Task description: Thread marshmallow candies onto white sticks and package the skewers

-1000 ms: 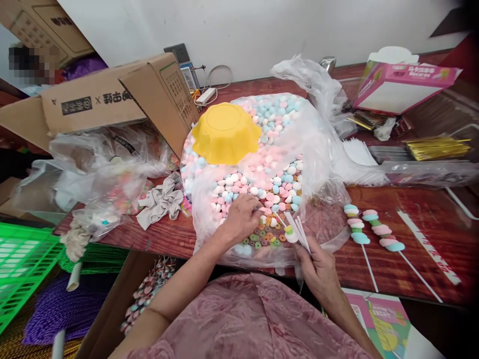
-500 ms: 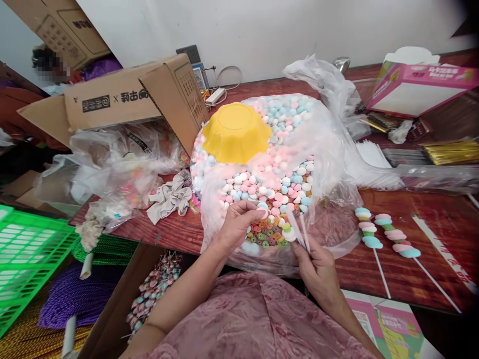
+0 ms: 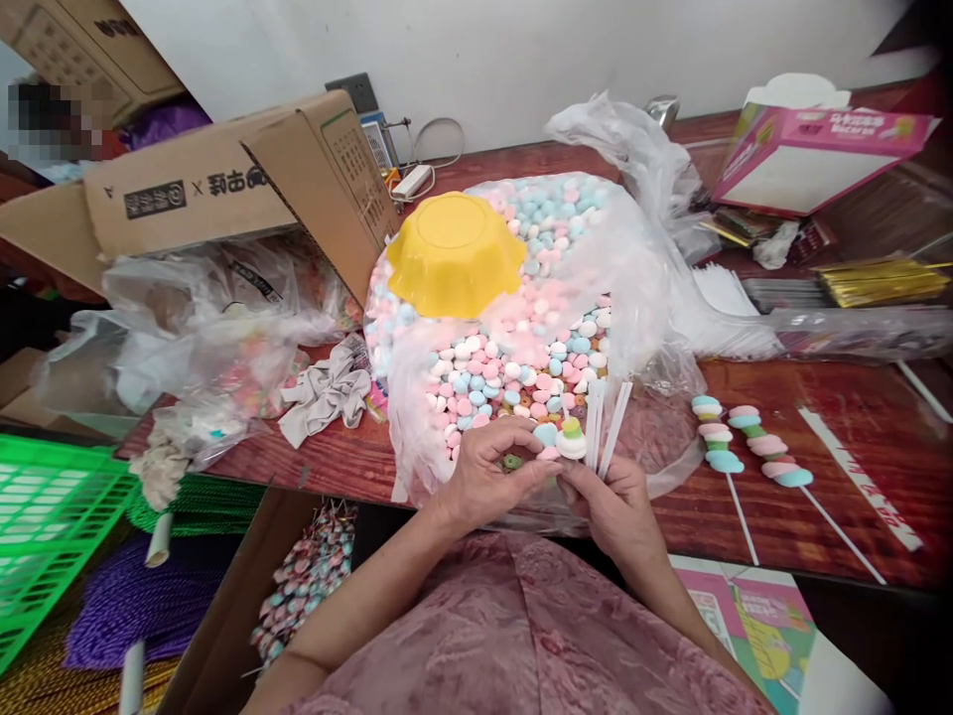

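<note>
My left hand (image 3: 495, 475) is closed with thumb and fingers pinching a pink marshmallow (image 3: 549, 454); a light blue marshmallow (image 3: 546, 435) shows just above it. My right hand (image 3: 614, 501) grips several white sticks (image 3: 596, 422) that point upward. At its fingertips is a white marshmallow (image 3: 572, 447) with a yellow-green gummy ring (image 3: 571, 427) on top, and a stick tip pokes out above. Both hands nearly touch over the near side of a plastic-lined heap of pink, white and blue marshmallows (image 3: 476, 382). Gummy rings in the heap are partly hidden by my hands.
A yellow bowl (image 3: 456, 253) lies upside down on the heap. Two finished-looking marshmallow skewers (image 3: 770, 447) rest on the table at right, below bundled sticks (image 3: 734, 308). Cardboard box (image 3: 194, 194), grey cloth (image 3: 328, 392) and green basket (image 3: 52, 526) are left. Another person is partly visible far left.
My left hand has moved right and down with the marshmallows, towards my right hand. The right hand's sticks have turned more upright, and the white marshmallow with its ring now stands upright.
</note>
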Demonstrator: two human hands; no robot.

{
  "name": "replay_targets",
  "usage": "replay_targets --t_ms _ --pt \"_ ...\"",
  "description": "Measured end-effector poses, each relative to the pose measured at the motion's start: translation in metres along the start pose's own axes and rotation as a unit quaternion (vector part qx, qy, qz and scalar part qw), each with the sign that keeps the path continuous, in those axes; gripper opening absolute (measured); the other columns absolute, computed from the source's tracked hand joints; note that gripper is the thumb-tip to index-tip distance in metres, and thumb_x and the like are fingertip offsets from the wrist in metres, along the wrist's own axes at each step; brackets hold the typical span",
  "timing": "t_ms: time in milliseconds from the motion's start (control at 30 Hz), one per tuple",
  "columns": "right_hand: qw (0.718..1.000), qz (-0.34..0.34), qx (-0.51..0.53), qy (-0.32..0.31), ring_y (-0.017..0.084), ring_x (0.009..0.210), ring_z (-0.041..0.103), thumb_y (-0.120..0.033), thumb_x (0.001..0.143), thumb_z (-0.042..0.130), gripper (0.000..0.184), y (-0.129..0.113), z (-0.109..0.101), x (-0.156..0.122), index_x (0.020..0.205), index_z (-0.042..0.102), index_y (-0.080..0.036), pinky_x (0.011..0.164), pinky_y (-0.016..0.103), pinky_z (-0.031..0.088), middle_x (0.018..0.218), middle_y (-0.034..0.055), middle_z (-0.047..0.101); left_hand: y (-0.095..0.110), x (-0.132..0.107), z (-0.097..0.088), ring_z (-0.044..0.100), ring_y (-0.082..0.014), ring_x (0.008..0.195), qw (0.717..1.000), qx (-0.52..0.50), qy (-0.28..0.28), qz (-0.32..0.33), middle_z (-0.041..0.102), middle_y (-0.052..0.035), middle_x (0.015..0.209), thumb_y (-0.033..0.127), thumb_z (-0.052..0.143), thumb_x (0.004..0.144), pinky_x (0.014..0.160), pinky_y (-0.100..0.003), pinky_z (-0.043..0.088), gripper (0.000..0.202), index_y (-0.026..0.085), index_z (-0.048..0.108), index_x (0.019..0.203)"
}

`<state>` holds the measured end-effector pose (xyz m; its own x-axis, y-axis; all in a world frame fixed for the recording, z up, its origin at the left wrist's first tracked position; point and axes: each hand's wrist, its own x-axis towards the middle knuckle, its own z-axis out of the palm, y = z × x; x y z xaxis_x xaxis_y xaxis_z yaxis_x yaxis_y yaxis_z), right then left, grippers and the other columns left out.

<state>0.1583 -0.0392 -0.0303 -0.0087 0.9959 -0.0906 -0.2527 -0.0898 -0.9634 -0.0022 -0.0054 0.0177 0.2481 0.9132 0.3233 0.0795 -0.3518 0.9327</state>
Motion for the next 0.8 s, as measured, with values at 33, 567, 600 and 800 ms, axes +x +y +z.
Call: replay_targets --t_ms 33,567,600,800 --pt "1.000 0.001 0.002 -0.001 0.005 0.048 0.027 -0.036 0.083 0.068 0.040 0.000 0.000 0.000 0.058 0.044 -0.017 0.045 0.021 0.021 0.052 -0.0060 0.036 0.002 0.000 0.000 0.064 -0.0164 0.079 1.000 0.011 -0.012 0.006 0.069 -0.0067 0.079 0.029 0.076 0.078 0.074 -0.028 0.051 0.017 0.015 0.069 0.070" --pt "0.849 -0.372 -0.363 0.097 0.014 0.054 0.056 -0.022 0.086 0.060 0.013 0.010 -0.012 0.003 0.079 0.071 -0.019 0.054 0.027 0.048 0.063 0.0018 0.065 -0.003 0.003 0.005 0.063 -0.0112 0.054 0.857 -0.340 -0.063 -0.382 0.069 -0.0030 0.066 0.020 0.078 0.055 0.053 -0.023 0.056 0.024 0.010 0.076 0.076" --pt "0.846 -0.376 -0.369 0.084 0.015 0.055 0.059 -0.022 0.086 0.059 0.013 0.012 -0.015 0.004 0.082 0.072 -0.019 0.054 0.027 0.049 0.065 0.0026 0.068 -0.003 0.003 0.003 0.064 -0.0116 0.055 0.853 -0.352 -0.065 -0.380 0.070 -0.0036 0.067 0.019 0.078 0.054 0.054 -0.023 0.057 0.025 0.010 0.077 0.078" --pt "0.870 -0.352 -0.343 0.051 0.018 0.059 0.065 -0.026 0.083 0.066 0.011 0.022 -0.025 0.004 0.079 0.074 -0.020 0.059 0.030 0.054 0.072 0.0045 0.073 -0.009 0.000 -0.003 0.065 -0.0125 0.056 0.855 -0.354 -0.074 -0.372 0.072 -0.0062 0.072 0.029 0.085 0.059 0.054 -0.023 0.056 0.034 0.010 0.078 0.086"
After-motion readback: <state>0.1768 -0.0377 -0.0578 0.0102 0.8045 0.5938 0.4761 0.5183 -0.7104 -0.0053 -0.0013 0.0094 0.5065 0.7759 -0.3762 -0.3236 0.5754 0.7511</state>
